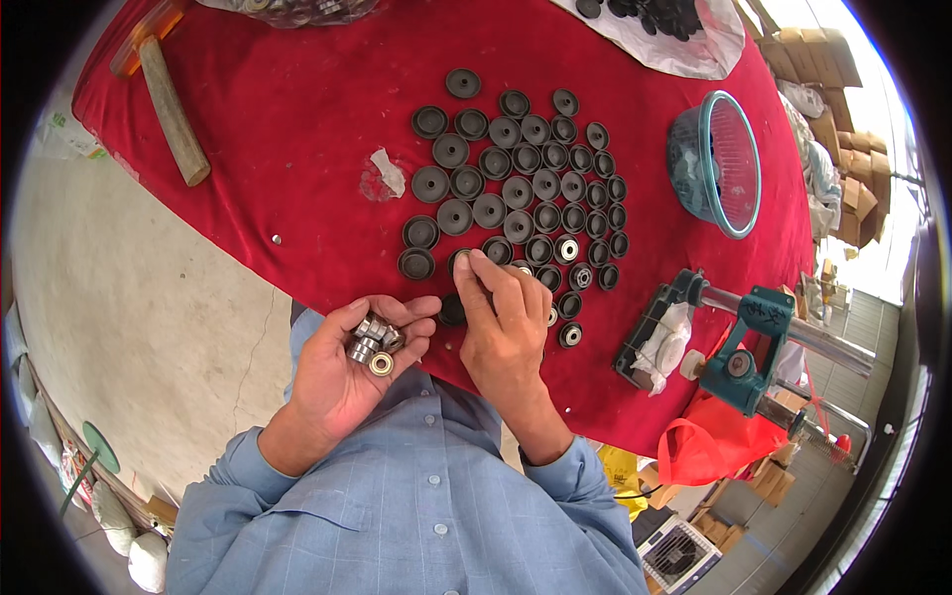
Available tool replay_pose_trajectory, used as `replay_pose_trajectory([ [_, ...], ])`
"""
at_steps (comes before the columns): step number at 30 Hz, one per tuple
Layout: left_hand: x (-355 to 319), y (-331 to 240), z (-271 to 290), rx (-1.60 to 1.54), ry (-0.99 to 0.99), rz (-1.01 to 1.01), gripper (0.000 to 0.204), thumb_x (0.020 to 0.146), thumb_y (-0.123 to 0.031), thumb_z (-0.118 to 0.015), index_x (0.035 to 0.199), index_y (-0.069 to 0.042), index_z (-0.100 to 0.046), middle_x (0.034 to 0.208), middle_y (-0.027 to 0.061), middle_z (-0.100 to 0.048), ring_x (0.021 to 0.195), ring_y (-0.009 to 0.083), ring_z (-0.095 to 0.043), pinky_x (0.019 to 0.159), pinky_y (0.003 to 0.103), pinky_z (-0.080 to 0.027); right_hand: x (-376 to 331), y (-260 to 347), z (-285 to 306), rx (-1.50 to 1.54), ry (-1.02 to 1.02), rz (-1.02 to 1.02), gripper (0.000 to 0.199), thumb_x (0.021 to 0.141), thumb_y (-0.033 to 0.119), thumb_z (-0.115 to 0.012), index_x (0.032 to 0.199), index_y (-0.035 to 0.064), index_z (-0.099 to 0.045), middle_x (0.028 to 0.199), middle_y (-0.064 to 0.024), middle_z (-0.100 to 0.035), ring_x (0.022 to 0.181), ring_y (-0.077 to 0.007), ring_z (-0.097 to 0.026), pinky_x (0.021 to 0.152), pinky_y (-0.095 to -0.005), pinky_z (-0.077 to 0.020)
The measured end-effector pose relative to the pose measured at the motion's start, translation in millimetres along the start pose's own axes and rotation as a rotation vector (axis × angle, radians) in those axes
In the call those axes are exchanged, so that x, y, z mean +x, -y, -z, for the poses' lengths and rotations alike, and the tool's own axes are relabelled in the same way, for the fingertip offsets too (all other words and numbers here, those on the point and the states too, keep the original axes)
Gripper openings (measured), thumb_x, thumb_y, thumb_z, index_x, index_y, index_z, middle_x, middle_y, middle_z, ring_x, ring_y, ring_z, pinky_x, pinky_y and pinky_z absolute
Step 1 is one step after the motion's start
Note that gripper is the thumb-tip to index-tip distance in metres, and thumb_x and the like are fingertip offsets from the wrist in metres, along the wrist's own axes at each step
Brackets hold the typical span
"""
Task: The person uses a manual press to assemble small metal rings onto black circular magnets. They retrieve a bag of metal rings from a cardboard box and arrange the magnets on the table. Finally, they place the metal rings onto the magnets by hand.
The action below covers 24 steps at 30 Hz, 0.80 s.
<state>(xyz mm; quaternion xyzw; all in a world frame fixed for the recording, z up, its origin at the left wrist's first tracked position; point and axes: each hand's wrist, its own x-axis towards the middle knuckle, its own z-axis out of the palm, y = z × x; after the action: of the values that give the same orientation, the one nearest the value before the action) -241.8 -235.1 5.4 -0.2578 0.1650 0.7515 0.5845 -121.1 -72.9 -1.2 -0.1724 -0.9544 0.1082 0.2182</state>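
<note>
My left hand (342, 362) is cupped palm up, fingers curled round several small metal ball bearings (381, 364). My right hand (506, 317) reaches over the near edge of a group of round black plastic caps (489, 210). Its thumb and fingertips press together at one cap (455, 260); whatever lies between them is hidden. Another black cap (452, 310) sits between my two hands. Bearings rest inside a few caps to the right, including one cap with a bearing (566, 249) and another (569, 335). My right hand partly covers others.
The table has a red cloth (297, 149). A wooden stick (174, 114) lies at the far left, a teal plastic basket (709, 164) at the right. A green hand press (744, 352) stands near the right edge. More black parts (654, 15) lie on white sheeting at the back.
</note>
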Motion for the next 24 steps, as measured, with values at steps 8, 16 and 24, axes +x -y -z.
replay_pose_trajectory([
  [8,0,0,2,0.014,-0.016,-0.014,0.034,0.111,-0.022,-0.046,0.11,0.005,-0.065,0.131,0.0288,-0.066,0.115,0.0358,-0.07,0.101,0.047,-0.061,-19,16,-1,-0.134,0.005,-0.087,0.053,0.077,0.005,-0.067,0.13,0.004,-0.074,0.138,-0.0027,-0.066,0.106,-0.0195,-0.062,0.094,-0.0378,-0.0389],
  [16,0,-1,9,0.045,0.053,-0.034,0.033,0.11,-0.023,-0.047,0.11,0.005,-0.066,0.13,0.0285,-0.067,0.115,0.0342,-0.07,0.099,0.046,-0.062,-12,11,6,-0.152,-0.008,-0.059,0.046,0.082,0.005,-0.065,0.128,0.0021,-0.073,0.133,-0.0026,-0.066,0.112,-0.0197,-0.06,0.095,-0.0392,-0.0384],
  [24,-1,-2,12,0.022,0.04,-0.018,0.034,0.109,-0.024,-0.048,0.11,0.005,-0.066,0.128,0.0279,-0.068,0.115,0.0349,-0.07,0.1,0.046,-0.061,-11,19,1,-0.183,0.001,-0.069,0.039,0.083,0.008,-0.066,0.12,0.0012,-0.074,0.129,-0.0043,-0.066,0.111,-0.0204,-0.061,0.093,-0.0406,-0.0399],
])
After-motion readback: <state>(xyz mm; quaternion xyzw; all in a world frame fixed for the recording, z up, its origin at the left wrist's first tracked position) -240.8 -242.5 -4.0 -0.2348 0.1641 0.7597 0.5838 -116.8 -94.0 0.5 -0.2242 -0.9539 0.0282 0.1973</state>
